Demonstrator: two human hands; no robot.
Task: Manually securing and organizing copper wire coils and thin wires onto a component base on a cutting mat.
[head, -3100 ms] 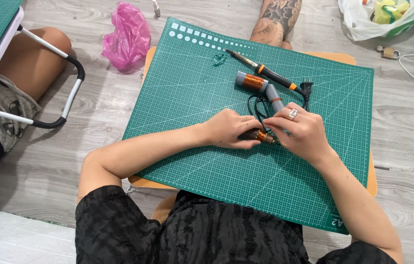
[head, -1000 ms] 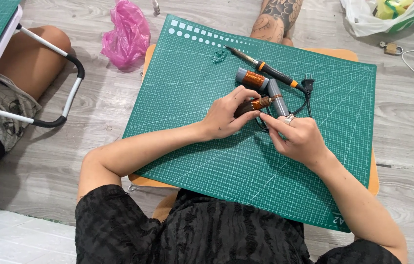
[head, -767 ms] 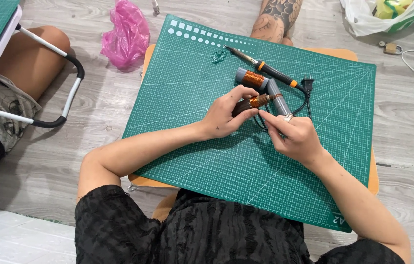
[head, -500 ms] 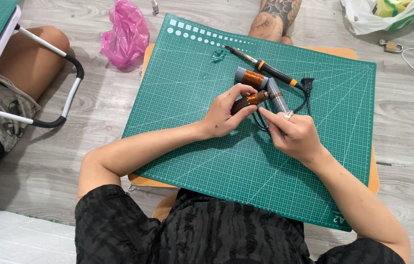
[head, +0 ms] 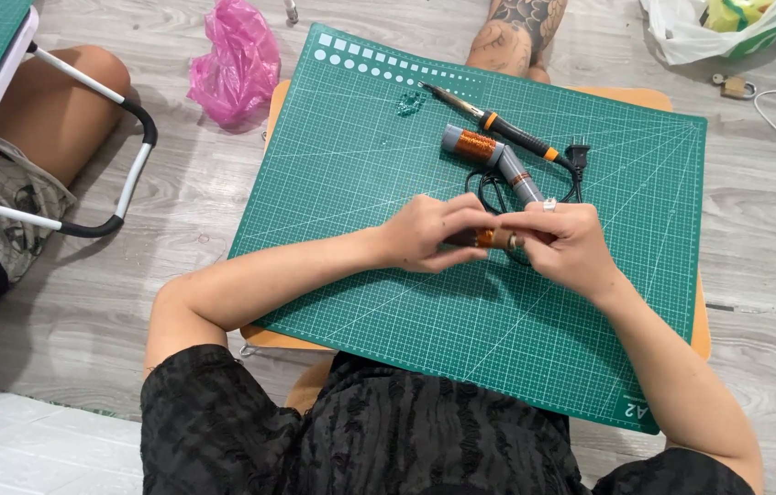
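My left hand (head: 429,234) and my right hand (head: 570,240) meet over the green cutting mat (head: 379,174) and together grip a small dark cylinder with an orange copper band (head: 482,238), mostly hidden by my fingers. Just beyond my hands lie a grey tube wound with copper wire (head: 491,157) and a soldering iron with a black and orange handle (head: 498,126). Its black cord and plug (head: 577,153) curl beside my right hand.
The mat rests on a low wooden board (head: 702,321) on a grey plank floor. A pink plastic bag (head: 234,62) lies at the far left; a white bag (head: 718,27) and cables sit at the far right. Another person's tattooed leg (head: 516,32) is across the mat, someone's knee (head: 58,101) at left.
My hands have come back toward me from beside the copper-wound tube, bringing the small banded cylinder with them. Both hands now close around it lower on the mat.
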